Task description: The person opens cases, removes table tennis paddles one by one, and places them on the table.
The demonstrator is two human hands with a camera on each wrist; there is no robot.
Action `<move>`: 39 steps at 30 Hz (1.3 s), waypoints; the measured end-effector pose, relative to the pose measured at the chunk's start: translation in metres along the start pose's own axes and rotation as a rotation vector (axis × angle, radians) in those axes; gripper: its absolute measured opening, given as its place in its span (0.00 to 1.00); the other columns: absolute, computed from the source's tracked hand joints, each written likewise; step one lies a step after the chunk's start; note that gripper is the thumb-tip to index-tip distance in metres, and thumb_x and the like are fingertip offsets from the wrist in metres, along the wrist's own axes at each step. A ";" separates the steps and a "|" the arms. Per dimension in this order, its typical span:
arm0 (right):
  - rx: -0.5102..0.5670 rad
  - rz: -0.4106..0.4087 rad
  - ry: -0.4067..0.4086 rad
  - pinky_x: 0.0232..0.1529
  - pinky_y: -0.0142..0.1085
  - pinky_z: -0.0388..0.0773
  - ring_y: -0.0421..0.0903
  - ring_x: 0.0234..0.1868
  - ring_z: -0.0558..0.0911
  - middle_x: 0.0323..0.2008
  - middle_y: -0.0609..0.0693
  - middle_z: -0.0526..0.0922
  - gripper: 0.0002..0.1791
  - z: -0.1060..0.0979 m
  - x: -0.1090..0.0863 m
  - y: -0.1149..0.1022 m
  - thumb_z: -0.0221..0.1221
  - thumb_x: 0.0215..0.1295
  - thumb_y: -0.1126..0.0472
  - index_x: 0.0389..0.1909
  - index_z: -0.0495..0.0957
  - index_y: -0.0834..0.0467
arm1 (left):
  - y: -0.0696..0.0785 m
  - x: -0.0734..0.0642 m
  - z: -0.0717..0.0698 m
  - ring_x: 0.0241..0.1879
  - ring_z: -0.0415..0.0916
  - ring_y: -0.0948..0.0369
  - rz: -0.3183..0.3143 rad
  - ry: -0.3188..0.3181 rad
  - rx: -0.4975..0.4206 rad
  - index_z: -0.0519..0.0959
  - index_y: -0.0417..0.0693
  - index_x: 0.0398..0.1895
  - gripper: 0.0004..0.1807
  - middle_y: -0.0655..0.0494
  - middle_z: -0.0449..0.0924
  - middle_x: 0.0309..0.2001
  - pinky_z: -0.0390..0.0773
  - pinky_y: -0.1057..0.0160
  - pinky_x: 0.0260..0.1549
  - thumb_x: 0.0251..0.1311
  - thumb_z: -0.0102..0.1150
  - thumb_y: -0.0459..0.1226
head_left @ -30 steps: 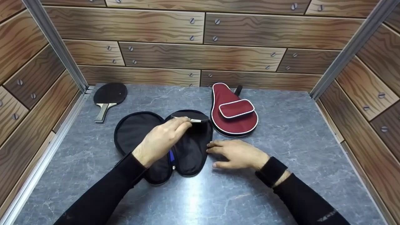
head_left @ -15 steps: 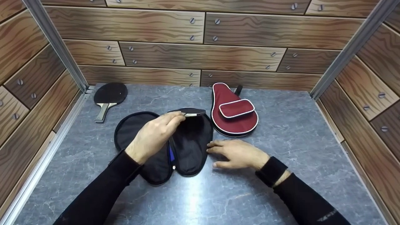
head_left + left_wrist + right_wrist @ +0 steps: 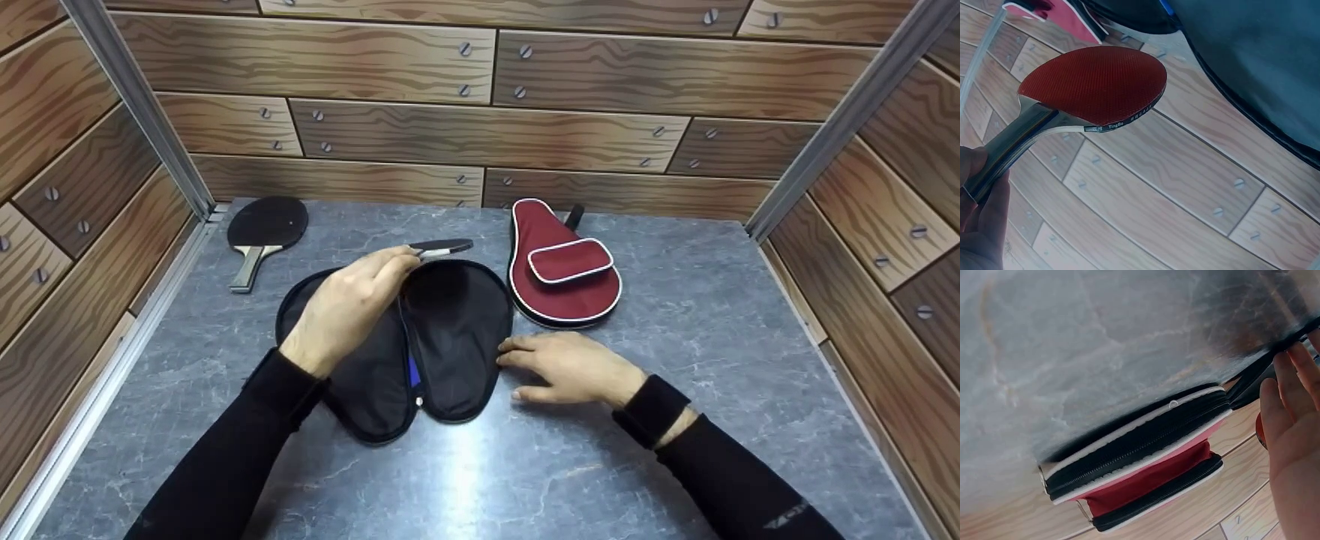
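**Presently, the left hand (image 3: pixel 349 311) is gripping a table tennis paddle (image 3: pixel 1095 84) just beyond the unzipped black paddle case (image 3: pixel 454 352)**

Taking 12 o'clock as straight away from the person in the head view, the paddle is extending from the left hand toward 2 o'clock, its black face turning up. In the left wrist view, thumb and fingers are pinching the handle (image 3: pixel 1010 143), and the red rubber is facing that camera. A gap is showing between paddle and case.

The case's right half is lying at about 6 o'clock from the paddle, its long axis running nearly 12 to 6, with the broad rounded end at 12. Any move between the two seems to be hinging on that: the paddle is apparently slanting across the case's axis. Its exact slant cannot be told, since the hand is hiding the handle in the head view.

Clearly, the left hand is the nearer one to the paddle. The right hand (image 3: pixel 566 367) is holding nothing; its extended fingers are touching the case's edge at about 3 o'clock. The red paddle case (image 3: pixel 555 300) is lying at 12 o'clock from the right hand, and a second paddle (image 3: pixel 266 221) is lying at 10 o'clock from the left.
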State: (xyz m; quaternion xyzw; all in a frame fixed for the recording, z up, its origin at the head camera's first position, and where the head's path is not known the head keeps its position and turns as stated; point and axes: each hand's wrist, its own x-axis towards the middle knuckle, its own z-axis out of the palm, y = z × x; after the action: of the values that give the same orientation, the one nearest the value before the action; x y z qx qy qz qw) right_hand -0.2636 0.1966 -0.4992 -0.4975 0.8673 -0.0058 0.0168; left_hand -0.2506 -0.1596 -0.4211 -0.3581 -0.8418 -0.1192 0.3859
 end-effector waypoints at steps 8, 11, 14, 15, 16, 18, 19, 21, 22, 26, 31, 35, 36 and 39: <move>-0.066 -0.035 0.016 0.75 0.49 0.75 0.45 0.79 0.72 0.79 0.45 0.71 0.39 -0.001 0.007 -0.003 0.52 0.75 0.30 0.79 0.68 0.45 | -0.017 -0.006 -0.002 0.60 0.86 0.51 -0.034 0.005 0.003 0.82 0.39 0.60 0.14 0.46 0.87 0.58 0.85 0.56 0.62 0.76 0.56 0.31; -0.060 -0.032 -0.013 0.79 0.48 0.71 0.44 0.81 0.68 0.81 0.44 0.67 0.40 0.003 0.011 -0.005 0.47 0.77 0.29 0.81 0.65 0.46 | -0.024 -0.007 -0.002 0.60 0.86 0.51 -0.045 0.008 0.008 0.82 0.39 0.60 0.14 0.45 0.87 0.58 0.85 0.56 0.63 0.75 0.56 0.30; -0.032 -0.017 -0.044 0.80 0.47 0.70 0.44 0.82 0.66 0.82 0.44 0.65 0.39 0.007 0.013 -0.007 0.46 0.79 0.30 0.82 0.64 0.46 | -0.032 -0.009 -0.002 0.60 0.86 0.51 -0.063 0.007 0.009 0.82 0.40 0.59 0.14 0.45 0.87 0.58 0.85 0.56 0.63 0.75 0.56 0.30; -0.023 -0.011 -0.052 0.80 0.47 0.70 0.43 0.82 0.66 0.82 0.44 0.64 0.38 0.008 0.013 -0.008 0.46 0.79 0.31 0.82 0.63 0.46 | -0.034 -0.010 -0.002 0.60 0.86 0.51 -0.071 0.005 0.010 0.82 0.40 0.59 0.14 0.46 0.88 0.58 0.85 0.56 0.63 0.75 0.56 0.30; -0.014 -0.006 -0.058 0.80 0.47 0.70 0.43 0.82 0.65 0.82 0.44 0.64 0.38 0.009 0.014 -0.008 0.46 0.79 0.32 0.82 0.63 0.46 | -0.037 -0.011 -0.002 0.60 0.86 0.51 -0.081 0.002 0.011 0.82 0.41 0.59 0.14 0.46 0.88 0.58 0.85 0.56 0.63 0.75 0.56 0.30; -0.001 0.004 -0.067 0.79 0.47 0.70 0.43 0.82 0.65 0.82 0.43 0.64 0.38 0.010 0.014 -0.008 0.47 0.79 0.32 0.82 0.63 0.46 | -0.042 -0.012 -0.002 0.59 0.86 0.52 -0.102 -0.002 0.011 0.82 0.42 0.59 0.14 0.47 0.88 0.58 0.85 0.56 0.63 0.75 0.56 0.30; 0.002 0.008 -0.071 0.79 0.47 0.71 0.43 0.82 0.66 0.82 0.43 0.64 0.38 0.010 0.013 -0.008 0.47 0.79 0.32 0.82 0.63 0.46 | -0.044 -0.013 -0.002 0.59 0.87 0.52 -0.112 -0.002 0.011 0.82 0.42 0.59 0.14 0.47 0.88 0.58 0.85 0.56 0.63 0.76 0.56 0.31; 0.012 0.015 -0.076 0.79 0.47 0.71 0.43 0.82 0.66 0.82 0.43 0.64 0.38 0.010 0.013 -0.008 0.48 0.78 0.32 0.82 0.63 0.45 | -0.050 -0.014 -0.001 0.58 0.87 0.52 -0.135 0.002 0.001 0.82 0.43 0.58 0.13 0.48 0.89 0.56 0.86 0.56 0.62 0.75 0.57 0.30; 0.016 0.018 -0.079 0.79 0.47 0.71 0.43 0.82 0.66 0.82 0.43 0.64 0.38 0.009 0.012 -0.008 0.49 0.78 0.31 0.81 0.64 0.45 | -0.052 -0.015 -0.001 0.58 0.87 0.52 -0.148 0.003 -0.006 0.83 0.43 0.58 0.13 0.48 0.89 0.56 0.86 0.56 0.61 0.75 0.57 0.30; 0.034 0.025 -0.086 0.79 0.47 0.71 0.43 0.81 0.67 0.81 0.43 0.65 0.38 0.007 0.009 -0.009 0.50 0.77 0.31 0.81 0.65 0.45 | -0.062 -0.017 0.002 0.55 0.88 0.50 -0.195 0.003 -0.026 0.83 0.43 0.56 0.12 0.47 0.90 0.53 0.88 0.52 0.57 0.73 0.60 0.30; 0.052 0.026 -0.083 0.78 0.46 0.72 0.44 0.81 0.68 0.81 0.44 0.67 0.39 0.003 0.007 -0.011 0.51 0.76 0.30 0.80 0.67 0.45 | -0.073 -0.022 0.002 0.54 0.89 0.48 -0.250 -0.045 -0.022 0.83 0.44 0.56 0.12 0.46 0.90 0.53 0.89 0.49 0.53 0.73 0.60 0.31; 0.048 0.020 -0.081 0.78 0.46 0.72 0.44 0.80 0.69 0.80 0.45 0.68 0.39 0.002 0.007 -0.012 0.50 0.76 0.29 0.80 0.67 0.45 | -0.082 -0.028 0.004 0.54 0.89 0.47 -0.279 -0.074 -0.019 0.83 0.44 0.56 0.13 0.46 0.90 0.54 0.88 0.48 0.53 0.71 0.61 0.29; 0.046 0.019 -0.082 0.78 0.46 0.72 0.44 0.80 0.69 0.80 0.45 0.68 0.39 0.002 0.007 -0.013 0.50 0.76 0.29 0.79 0.68 0.45 | -0.085 -0.030 0.005 0.54 0.89 0.47 -0.285 -0.077 -0.022 0.83 0.44 0.56 0.13 0.45 0.90 0.54 0.88 0.48 0.54 0.71 0.62 0.29; 0.044 0.018 -0.085 0.77 0.46 0.73 0.44 0.80 0.70 0.80 0.46 0.69 0.39 0.002 0.007 -0.013 0.51 0.76 0.30 0.79 0.68 0.45 | -0.092 -0.036 0.009 0.52 0.89 0.46 -0.299 -0.084 -0.032 0.83 0.44 0.55 0.13 0.46 0.91 0.53 0.88 0.48 0.53 0.69 0.64 0.29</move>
State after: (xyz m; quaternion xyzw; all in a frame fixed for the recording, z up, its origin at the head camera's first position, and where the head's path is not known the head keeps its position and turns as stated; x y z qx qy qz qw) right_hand -0.2562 0.1841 -0.5015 -0.4888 0.8700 -0.0037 0.0644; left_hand -0.3035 -0.2397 -0.4467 -0.2396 -0.8992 -0.1734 0.3224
